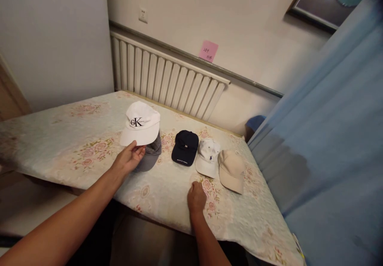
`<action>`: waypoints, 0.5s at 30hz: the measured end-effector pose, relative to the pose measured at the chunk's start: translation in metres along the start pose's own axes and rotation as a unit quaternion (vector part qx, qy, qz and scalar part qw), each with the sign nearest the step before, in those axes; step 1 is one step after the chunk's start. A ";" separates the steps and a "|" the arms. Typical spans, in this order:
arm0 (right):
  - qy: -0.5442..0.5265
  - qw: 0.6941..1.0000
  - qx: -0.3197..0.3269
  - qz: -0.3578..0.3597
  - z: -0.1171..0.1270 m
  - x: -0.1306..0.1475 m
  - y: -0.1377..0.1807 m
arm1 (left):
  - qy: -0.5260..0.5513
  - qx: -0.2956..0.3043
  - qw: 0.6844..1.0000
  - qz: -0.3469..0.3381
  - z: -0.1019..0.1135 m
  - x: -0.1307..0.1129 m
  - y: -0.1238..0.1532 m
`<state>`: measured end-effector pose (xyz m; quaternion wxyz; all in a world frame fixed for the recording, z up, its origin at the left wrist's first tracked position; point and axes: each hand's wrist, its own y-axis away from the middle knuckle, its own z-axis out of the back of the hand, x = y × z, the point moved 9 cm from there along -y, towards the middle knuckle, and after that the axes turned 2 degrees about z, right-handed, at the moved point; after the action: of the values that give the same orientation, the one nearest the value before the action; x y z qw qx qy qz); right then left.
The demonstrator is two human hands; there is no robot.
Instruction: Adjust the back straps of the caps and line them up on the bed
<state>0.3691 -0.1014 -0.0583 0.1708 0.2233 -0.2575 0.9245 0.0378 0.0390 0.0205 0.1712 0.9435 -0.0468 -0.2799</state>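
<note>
My left hand (131,157) pinches the brim of a white baseball cap (142,119) with black "CK"-like lettering, held up over the table. Behind and below it lies a grey cap (149,160), partly covered from view. My right hand (196,197) rests in a loose fist on or just over the floral tablecloth (167,194); whether anything is inside it is hidden. Beyond that hand a navy cap (185,148), a white cap with a small dark logo (207,158) and a beige cap (232,170) sit side by side, brims toward me.
A white radiator (167,78) stands against the wall behind the table. A blue curtain (323,138) hangs along the right side. A pink note (208,50) is stuck above the radiator, and a large pale panel (54,42) borders the left.
</note>
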 end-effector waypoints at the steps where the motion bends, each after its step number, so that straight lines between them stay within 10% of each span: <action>1: -0.021 1.000 -0.001 -0.006 0.001 -0.001 0.000 | 0.005 0.014 1.000 -0.003 -0.003 0.001 0.008; 8: -0.221 0.971 -0.009 -0.090 0.009 -0.014 0.004 | -0.026 0.080 0.996 0.020 0.008 0.045 0.071; 15: -0.484 0.854 0.066 -0.179 -0.004 0.004 0.009 | -0.114 0.109 0.981 0.110 0.052 0.110 0.119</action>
<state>0.3605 -0.1053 -0.0628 0.1723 0.6957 -0.2017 0.6675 0.1029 -0.1087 -0.0353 0.0908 0.9074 -0.1999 -0.3584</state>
